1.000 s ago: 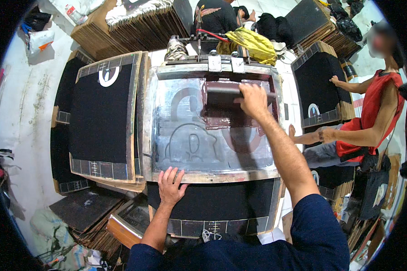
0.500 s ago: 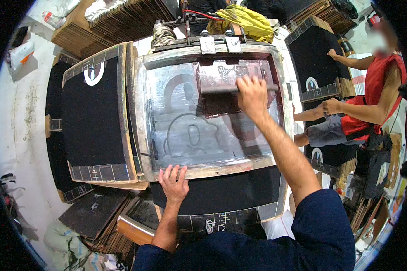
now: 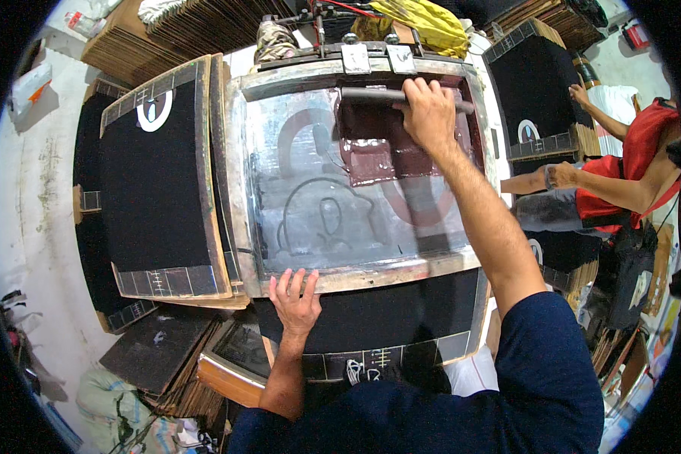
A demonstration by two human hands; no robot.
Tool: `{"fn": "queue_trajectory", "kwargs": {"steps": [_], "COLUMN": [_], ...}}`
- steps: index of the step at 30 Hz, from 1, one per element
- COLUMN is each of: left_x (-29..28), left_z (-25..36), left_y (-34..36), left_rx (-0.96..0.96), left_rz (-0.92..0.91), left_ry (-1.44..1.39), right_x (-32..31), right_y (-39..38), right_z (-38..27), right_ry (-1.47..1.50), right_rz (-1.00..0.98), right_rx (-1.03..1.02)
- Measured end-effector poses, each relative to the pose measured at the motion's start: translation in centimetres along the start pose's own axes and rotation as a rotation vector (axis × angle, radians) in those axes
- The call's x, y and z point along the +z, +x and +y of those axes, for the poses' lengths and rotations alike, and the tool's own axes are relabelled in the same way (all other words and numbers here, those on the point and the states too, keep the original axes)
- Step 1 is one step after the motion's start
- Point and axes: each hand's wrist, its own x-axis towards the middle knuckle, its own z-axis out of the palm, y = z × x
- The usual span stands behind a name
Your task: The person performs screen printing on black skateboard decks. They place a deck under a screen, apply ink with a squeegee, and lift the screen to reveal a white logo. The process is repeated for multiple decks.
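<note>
My right hand [image 3: 430, 113] is closed around a long dark squeegee [image 3: 372, 95] at the far right part of a screen-printing frame [image 3: 371, 283]. On the near side of the squeegee, glossy dark maroon ink [image 3: 367, 155] covers a patch of the mesh. Faint curved outlines show in the pale mesh [image 3: 325, 253]. My left hand [image 3: 295, 299] lies on the frame's near wooden edge, fingers spread and holding nothing. Under the frame, a black cloth-covered board [image 3: 371, 321] sticks out toward me. Two metal clamps [image 3: 356, 59] grip the frame's far edge.
Black-covered boards [image 3: 155, 189] with white curved prints stand at left, and similar boards [image 3: 533, 91] at right. A person in a red top [image 3: 654, 144] works beside those. Yellow cloth [image 3: 424, 26] hangs behind the clamps. Stacked brown boards [image 3: 121, 49] stand far left.
My right hand has pushed the squeegee away toward the far edge, and maroon ink shows behind it. My left hand stays on the frame. The person at right has bent lower.
</note>
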Motion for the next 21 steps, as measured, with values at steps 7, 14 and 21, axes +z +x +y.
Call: {"fn": "queue_trajectory", "kwargs": {"steps": [7, 14, 21], "left_x": [0.0, -1.7, -6.9], "left_z": [-0.2, 0.6, 0.1], "left_y": [-0.1, 2.0, 5.4], "left_rx": [0.006, 0.006, 0.07], "left_rz": [0.001, -0.013, -0.126], "left_ry": [-0.003, -0.056, -0.307], "right_x": [-4.3, -4.6, -6.1], "right_y": [-9.2, -10.0, -3.8], "right_z": [-3.0, -2.7, -1.0], "right_ry": [0.06, 0.061, 0.148], "right_rz": [-0.037, -0.075, -0.228], "right_rx": [-0.008, -0.019, 0.027]}}
